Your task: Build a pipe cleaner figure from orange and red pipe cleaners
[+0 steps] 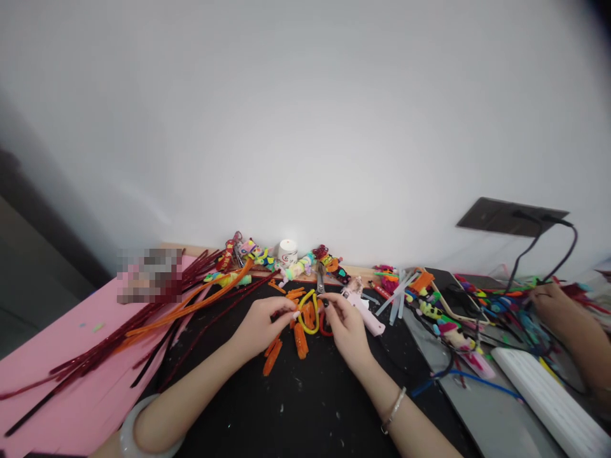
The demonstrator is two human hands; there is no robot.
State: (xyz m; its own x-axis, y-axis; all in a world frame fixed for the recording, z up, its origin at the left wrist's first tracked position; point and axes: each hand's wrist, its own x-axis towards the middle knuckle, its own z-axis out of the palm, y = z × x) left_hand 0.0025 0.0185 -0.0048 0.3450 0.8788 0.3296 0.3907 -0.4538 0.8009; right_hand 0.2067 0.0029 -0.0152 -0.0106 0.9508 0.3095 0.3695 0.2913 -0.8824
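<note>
Over the black mat [286,407], a yellow pipe cleaner [309,331] is bent into a teardrop-shaped loop between my two hands. My left hand [267,321] pinches the left side of the loop with thumb and forefinger. The fingers of my right hand [346,324] are closed at its upper right end. Short folded orange pipe cleaner pieces [300,341] lie under and beside my fingers. Scissors [321,280] lie just behind, blades toward the wall; a red part of a handle shows beside my right hand.
Long dark red pipe cleaners [157,312] lie across the pink surface [52,375] at left. Along the wall stand a white cup [287,252] and colourful small figures [296,268]. A pink glue gun [367,315], glue sticks [396,296], a white power strip [544,394] and another person's hand [548,305] are at right.
</note>
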